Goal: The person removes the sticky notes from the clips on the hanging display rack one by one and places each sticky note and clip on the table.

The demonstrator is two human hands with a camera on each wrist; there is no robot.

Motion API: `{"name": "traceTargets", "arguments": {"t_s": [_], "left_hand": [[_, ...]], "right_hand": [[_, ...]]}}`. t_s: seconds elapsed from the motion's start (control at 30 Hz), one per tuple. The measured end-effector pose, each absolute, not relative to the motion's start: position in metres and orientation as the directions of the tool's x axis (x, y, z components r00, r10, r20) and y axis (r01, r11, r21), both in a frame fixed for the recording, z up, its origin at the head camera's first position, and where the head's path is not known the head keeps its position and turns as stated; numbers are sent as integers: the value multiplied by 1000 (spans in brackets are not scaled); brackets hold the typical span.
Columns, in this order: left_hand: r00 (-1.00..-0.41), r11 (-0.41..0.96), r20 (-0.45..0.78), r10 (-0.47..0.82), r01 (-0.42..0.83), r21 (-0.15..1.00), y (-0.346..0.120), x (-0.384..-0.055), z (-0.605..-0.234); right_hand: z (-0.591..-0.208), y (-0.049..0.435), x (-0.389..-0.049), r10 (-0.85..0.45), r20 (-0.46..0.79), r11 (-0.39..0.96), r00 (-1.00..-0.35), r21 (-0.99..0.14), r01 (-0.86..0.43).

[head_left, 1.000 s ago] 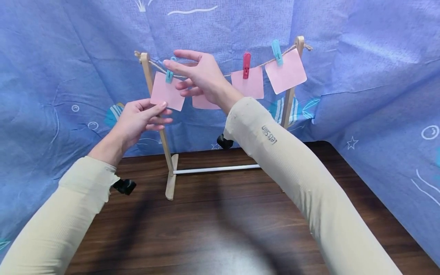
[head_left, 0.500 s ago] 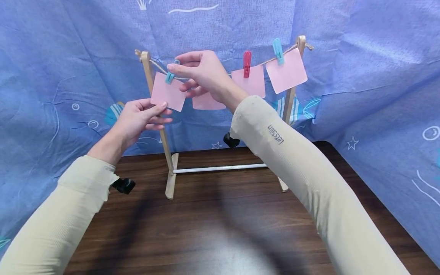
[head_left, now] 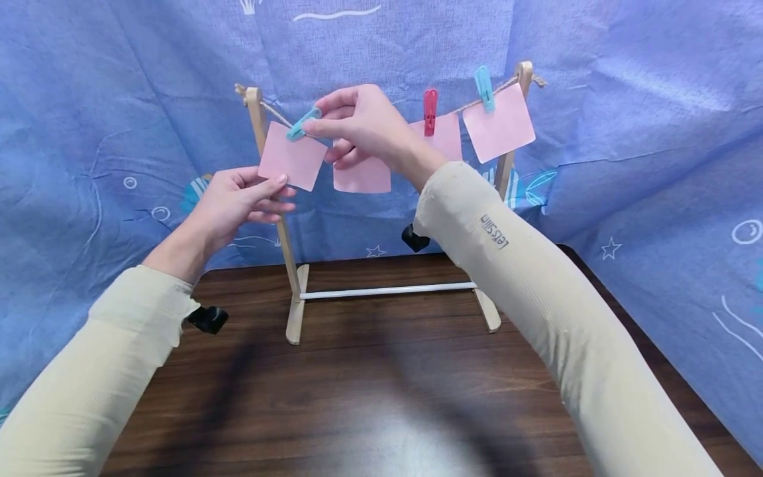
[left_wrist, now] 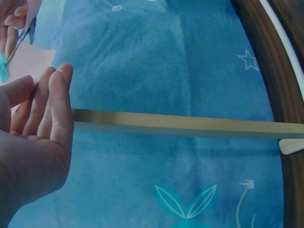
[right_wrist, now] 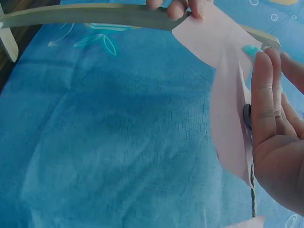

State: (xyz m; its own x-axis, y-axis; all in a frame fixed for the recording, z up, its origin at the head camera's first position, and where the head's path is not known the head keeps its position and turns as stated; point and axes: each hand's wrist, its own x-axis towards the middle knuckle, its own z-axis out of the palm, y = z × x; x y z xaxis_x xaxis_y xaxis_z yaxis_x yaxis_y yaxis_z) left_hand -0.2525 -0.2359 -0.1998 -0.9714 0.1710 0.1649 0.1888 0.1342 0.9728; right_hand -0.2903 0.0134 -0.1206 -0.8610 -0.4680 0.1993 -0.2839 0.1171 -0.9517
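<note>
Thumb and fingers of my left hand (head_left: pixel 235 202) pinch the lower left corner of a pink paper square (head_left: pixel 292 158) at the left end of the twine line. A light blue clothespin (head_left: pixel 303 124) sits at that paper's top edge, tilted to the right. My right hand (head_left: pixel 372 129) pinches the clothespin's upper end between thumb and forefinger, its other fingers spread below. Behind the right hand hangs a second pink paper square (head_left: pixel 362 177), its top covered by the hand. In the right wrist view the blue clothespin (right_wrist: pixel 251 50) shows only partly beside my fingertips.
A red clothespin (head_left: pixel 430 112) and another light blue clothespin (head_left: pixel 485 89) hold more pink paper squares (head_left: pixel 499 126) further right. The twine runs between two wooden posts (head_left: pixel 256 122), joined low down by a white rod (head_left: pixel 387 290). The stand rests on a dark wooden table (head_left: pixel 357 371).
My right hand has moved slightly right and its thumb and forefinger have closed on the blue clothespin, which now leans further right. The left hand still pinches the paper's corner.
</note>
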Motion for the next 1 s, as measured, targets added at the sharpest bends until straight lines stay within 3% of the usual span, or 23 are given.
{"name": "traceTargets", "arguments": {"t_s": [0.57,1.0], "left_hand": [[-975,190,159,154,187,964,-234,-252,-190],[-971,146,165,172,190,971,-230,-253,-189]], "right_hand": [[-122,24,-292,-443,253,15,-860,-957,-289],[-125,29,-292,-433,300,-49,-850,-950,-310]]}}
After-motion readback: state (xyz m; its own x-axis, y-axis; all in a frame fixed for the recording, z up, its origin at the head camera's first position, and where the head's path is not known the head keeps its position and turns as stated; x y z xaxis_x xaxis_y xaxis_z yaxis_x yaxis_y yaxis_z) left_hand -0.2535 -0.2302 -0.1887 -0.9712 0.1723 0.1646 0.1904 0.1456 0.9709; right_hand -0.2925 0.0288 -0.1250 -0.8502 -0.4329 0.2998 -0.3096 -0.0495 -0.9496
